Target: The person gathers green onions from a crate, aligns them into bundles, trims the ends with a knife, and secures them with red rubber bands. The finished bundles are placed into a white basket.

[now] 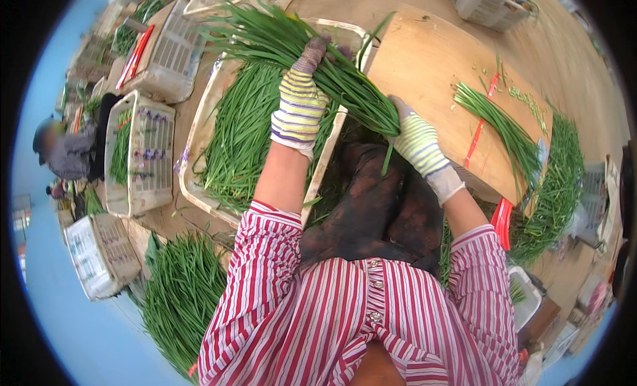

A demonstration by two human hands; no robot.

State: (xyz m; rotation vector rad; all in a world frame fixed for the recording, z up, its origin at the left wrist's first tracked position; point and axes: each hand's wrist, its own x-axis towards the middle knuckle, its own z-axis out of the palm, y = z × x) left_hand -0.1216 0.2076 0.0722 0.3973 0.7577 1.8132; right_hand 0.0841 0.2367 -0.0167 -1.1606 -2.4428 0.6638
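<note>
A thick bunch of green garlic chives [343, 82] is held up between my two gloved hands. My left hand [303, 90], in a striped knit glove, is closed around the bunch near its middle. At the lower right end of the bunch, my right hand [418, 137] grips the gathered ends, its fingers partly hidden. Below the left hand stands a white plastic crate [326, 162] with many loose chives [244, 132] inside. To the right, a smaller bunch of chives [502, 124] lies across a red tie strip [475, 142] on a wooden board [423, 62].
Cut bits [527, 99] are scattered on the board. Red strips [501, 221] hang at its near edge. Heaps of chives lie at the right [557, 187] and lower left [181, 296]. More crates [149, 162] stand at left, where another person [74, 147] sits.
</note>
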